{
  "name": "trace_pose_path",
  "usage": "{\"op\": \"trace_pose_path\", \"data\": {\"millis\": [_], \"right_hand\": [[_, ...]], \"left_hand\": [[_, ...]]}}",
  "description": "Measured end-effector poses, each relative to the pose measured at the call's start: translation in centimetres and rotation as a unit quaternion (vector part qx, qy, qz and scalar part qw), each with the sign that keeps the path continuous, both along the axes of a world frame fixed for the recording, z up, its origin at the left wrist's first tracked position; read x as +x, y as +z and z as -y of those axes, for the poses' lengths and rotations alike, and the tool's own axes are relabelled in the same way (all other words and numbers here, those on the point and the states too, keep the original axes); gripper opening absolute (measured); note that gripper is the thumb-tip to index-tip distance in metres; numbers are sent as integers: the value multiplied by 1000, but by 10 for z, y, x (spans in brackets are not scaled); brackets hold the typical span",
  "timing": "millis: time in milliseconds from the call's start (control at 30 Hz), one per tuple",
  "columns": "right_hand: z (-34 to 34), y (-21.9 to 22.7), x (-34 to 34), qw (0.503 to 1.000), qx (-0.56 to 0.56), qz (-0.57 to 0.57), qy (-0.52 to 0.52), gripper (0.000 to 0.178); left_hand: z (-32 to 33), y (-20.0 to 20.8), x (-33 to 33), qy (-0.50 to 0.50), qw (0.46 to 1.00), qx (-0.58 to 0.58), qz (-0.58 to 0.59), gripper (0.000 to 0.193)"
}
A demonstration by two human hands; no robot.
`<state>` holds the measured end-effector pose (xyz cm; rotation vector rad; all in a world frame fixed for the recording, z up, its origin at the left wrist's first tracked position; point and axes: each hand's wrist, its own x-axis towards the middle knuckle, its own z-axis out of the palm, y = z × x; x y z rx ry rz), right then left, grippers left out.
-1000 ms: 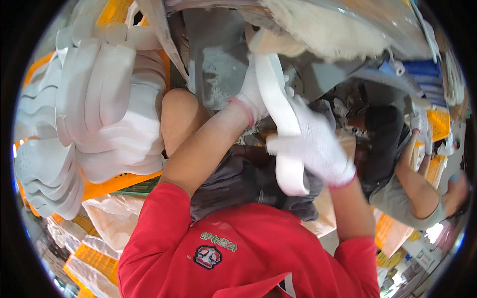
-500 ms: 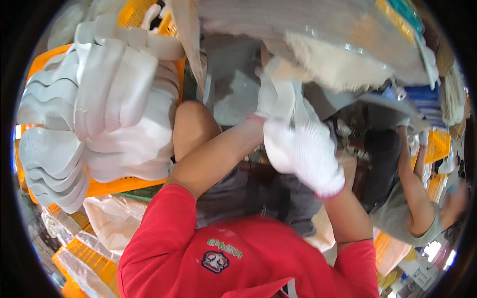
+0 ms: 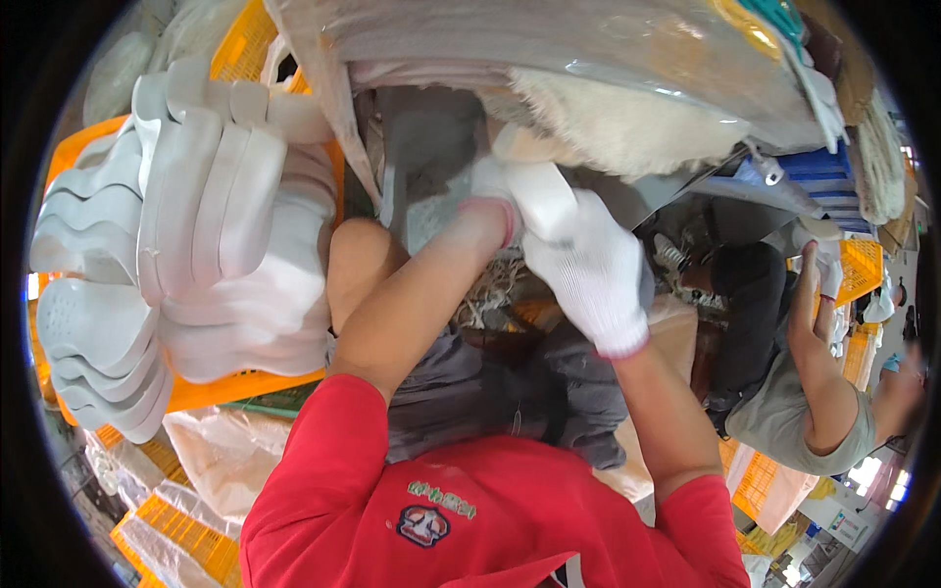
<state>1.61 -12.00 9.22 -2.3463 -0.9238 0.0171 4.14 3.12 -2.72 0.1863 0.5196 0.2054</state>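
Note:
A white moulded clog [image 3: 541,201] is between my two hands, in front of the grey machine opening. My right hand [image 3: 588,265], in a white knit glove with a red-edged cuff, is closed on its near side. My left hand [image 3: 490,181], gloved the same way, grips it from the far left, its fingers mostly hidden behind the clog. Just beyond the clog is a pale tan rounded piece [image 3: 520,145], its kind unclear. A shaggy cream fibre mass [image 3: 627,118] hangs under the plastic-covered housing [image 3: 549,49], above my hands.
To my left, several white clogs [image 3: 211,196] are piled in an orange crate [image 3: 201,394]. More orange crates [image 3: 186,529] stand at the lower left. At the right, a gloved person in a grey shirt [image 3: 804,412] sits close by. Blue stacked material [image 3: 823,181] lies beyond.
My hands have turned the clog so its pale broad side faces up. My right hand has shifted slightly left and up. The whole view has shifted a little.

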Motion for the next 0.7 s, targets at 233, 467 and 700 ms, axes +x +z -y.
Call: {"op": "trace_pose_path", "data": {"millis": [233,467,700], "right_hand": [[-8,4,-4,1000,11,-11,4,55],[-37,-9,13,997,14,-70,8,38],[-19,6,34,966,-25,-236,106,60]], "left_hand": [[9,0,-24,-63,963,260,24,36],[30,-28,-19,129,938,319,51,38],[19,-38,-23,11,942,333,34,39]]}}
